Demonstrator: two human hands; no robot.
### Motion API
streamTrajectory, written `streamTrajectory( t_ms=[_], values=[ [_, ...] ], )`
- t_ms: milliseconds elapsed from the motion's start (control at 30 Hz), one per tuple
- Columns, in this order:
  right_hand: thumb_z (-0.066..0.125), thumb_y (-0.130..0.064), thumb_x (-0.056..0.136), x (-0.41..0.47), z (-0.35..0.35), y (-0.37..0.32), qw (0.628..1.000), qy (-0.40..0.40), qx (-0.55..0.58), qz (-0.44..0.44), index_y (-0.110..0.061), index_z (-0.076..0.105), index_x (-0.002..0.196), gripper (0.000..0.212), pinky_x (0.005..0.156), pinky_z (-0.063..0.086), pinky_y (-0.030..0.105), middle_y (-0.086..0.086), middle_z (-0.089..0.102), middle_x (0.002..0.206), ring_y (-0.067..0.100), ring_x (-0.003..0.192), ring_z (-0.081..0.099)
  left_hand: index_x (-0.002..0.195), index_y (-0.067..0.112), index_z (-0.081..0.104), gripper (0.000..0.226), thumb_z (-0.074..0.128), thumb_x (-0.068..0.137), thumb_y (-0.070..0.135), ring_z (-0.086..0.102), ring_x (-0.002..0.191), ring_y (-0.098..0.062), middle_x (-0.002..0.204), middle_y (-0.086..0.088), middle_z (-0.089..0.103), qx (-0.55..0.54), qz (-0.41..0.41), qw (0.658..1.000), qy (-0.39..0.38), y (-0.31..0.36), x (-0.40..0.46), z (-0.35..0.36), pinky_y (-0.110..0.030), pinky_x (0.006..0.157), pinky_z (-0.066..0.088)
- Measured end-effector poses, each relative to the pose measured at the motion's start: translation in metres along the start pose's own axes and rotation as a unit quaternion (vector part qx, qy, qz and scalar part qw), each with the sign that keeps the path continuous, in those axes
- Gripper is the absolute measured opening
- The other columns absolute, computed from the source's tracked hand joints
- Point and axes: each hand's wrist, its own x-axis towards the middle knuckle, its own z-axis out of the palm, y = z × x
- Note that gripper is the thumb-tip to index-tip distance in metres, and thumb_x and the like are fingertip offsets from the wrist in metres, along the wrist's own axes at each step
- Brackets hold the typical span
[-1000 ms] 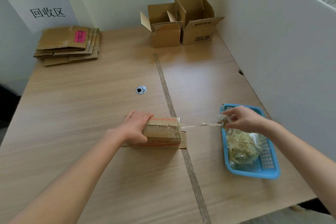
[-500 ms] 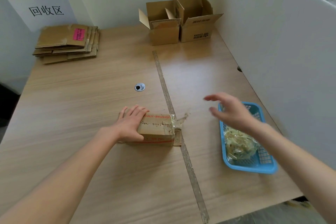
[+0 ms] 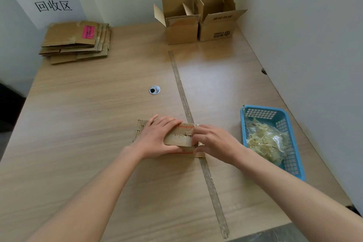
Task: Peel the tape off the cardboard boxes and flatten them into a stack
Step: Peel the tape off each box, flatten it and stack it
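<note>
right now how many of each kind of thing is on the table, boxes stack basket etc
open upright boxes: 2
box under the hands: 1
flattened cardboard stack: 1
blue basket: 1
tape wad in the basket: 1
total: 6

Both forearms reach in from the bottom edge, converging mid-frame. Left hand lies palm down, fingers straight and pressing flat. Right hand sits just beside it, fingers curled, fingertips pinching inward toward left.
</note>
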Motion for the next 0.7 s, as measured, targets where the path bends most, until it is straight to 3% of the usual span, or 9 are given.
streamTrajectory(
  t_ms=[167, 300, 400, 500, 600, 700],
  values=[
    [0.082, -0.029, 0.079, 0.010, -0.002, 0.003, 0.998, -0.037, 0.049, 0.024, -0.022, 0.062, 0.081, 0.021, 0.071, 0.052, 0.043, -0.007, 0.060, 0.097, 0.017, 0.099, 0.054, 0.153, 0.042, 0.029, 0.091, 0.059, 0.077, 0.081, 0.021, 0.148, -0.003, 0.153, 0.020, 0.038, -0.003, 0.006, 1.000, -0.001, -0.001, 0.000, 0.000, -0.040, 0.126, -0.001],
    [0.084, -0.027, 0.080, 0.007, -0.008, 0.007, 0.990, -0.071, 0.118, 0.023, -0.020, 0.063, 0.079, 0.022, 0.076, 0.053, 0.038, -0.007, 0.062, 0.097, 0.014, 0.096, 0.059, 0.153, 0.040, 0.030, 0.088, 0.059, 0.079, 0.080, 0.020, 0.148, -0.003, 0.153, 0.021, 0.037, 0.002, 0.022, 1.000, -0.001, -0.003, -0.003, -0.003, -0.036, 0.126, -0.004],
    [0.087, -0.020, 0.078, 0.002, -0.016, 0.014, 0.933, -0.072, 0.318, 0.149, -0.021, 0.065, 0.074, 0.023, 0.091, 0.058, 0.035, -0.010, 0.071, 0.101, 0.008, 0.110, 0.066, 0.155, 0.036, 0.026, 0.091, 0.055, 0.080, 0.079, 0.021, 0.150, -0.008, 0.156, 0.017, 0.034, 0.042, 0.049, 0.998, -0.006, -0.004, -0.005, 0.001, -0.039, 0.126, -0.001],
    [0.086, -0.016, 0.080, 0.005, -0.011, 0.010, 0.902, 0.018, 0.378, 0.211, -0.012, 0.067, 0.079, 0.020, 0.087, 0.059, 0.039, 0.001, 0.076, 0.093, 0.013, 0.100, 0.071, 0.157, 0.034, 0.022, 0.094, 0.050, 0.081, 0.082, 0.020, 0.152, -0.011, 0.160, 0.014, 0.031, 0.074, 0.052, 0.996, -0.006, -0.003, -0.004, 0.005, -0.041, 0.126, 0.001],
    [0.081, -0.007, 0.083, 0.005, -0.006, 0.006, 0.809, 0.106, 0.500, 0.291, 0.003, 0.062, 0.084, 0.022, 0.080, 0.061, 0.043, 0.007, 0.073, 0.082, 0.022, 0.082, 0.071, 0.157, 0.034, 0.021, 0.095, 0.046, 0.080, 0.084, 0.021, 0.152, -0.011, 0.160, 0.013, 0.032, 0.080, 0.044, 0.996, -0.005, -0.005, 0.000, 0.002, -0.041, 0.126, 0.003],
    [0.077, -0.004, 0.085, 0.002, -0.004, 0.005, 0.735, 0.127, 0.577, 0.333, -0.003, 0.060, 0.084, 0.017, 0.077, 0.063, 0.040, 0.006, 0.068, 0.074, 0.018, 0.077, 0.068, 0.156, 0.033, 0.026, 0.095, 0.045, 0.080, 0.086, 0.026, 0.150, -0.012, 0.157, 0.012, 0.037, 0.082, 0.054, 0.995, 0.004, -0.006, 0.002, 0.002, -0.042, 0.126, 0.007]
  ],
)
